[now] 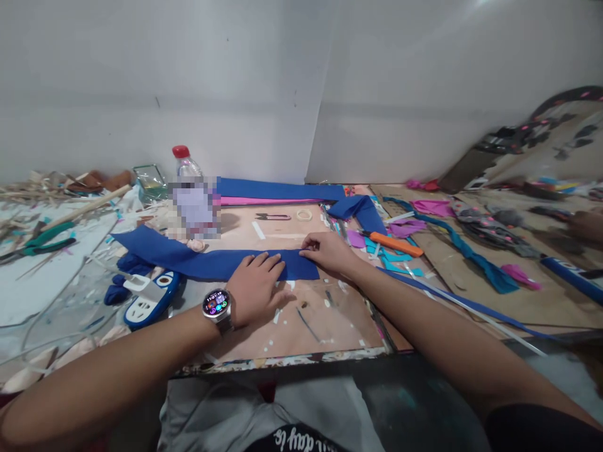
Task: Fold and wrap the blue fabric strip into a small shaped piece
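A long blue fabric strip (207, 263) lies across the wooden board (325, 320) in front of me. My left hand (258, 284) rests flat on the strip with its fingers spread, and a smartwatch (217, 304) is on that wrist. At the strip's right end, my right hand (325, 252) pinches the upper edge of the fabric between thumb and fingers. Beyond the hands, small thread snips (273, 217) and a ring of tape (304, 215) lie on the board. An orange cutter (396, 244) is to the right of my right hand.
Another blue strip (282, 190) runs along the back. At left are a power strip (153, 300), green-handled pliers (49, 240) and a red-capped bottle (187, 164). Teal and pink scraps (471, 254) lie at right. Another person's hand (586, 226) shows blurred at the right edge.
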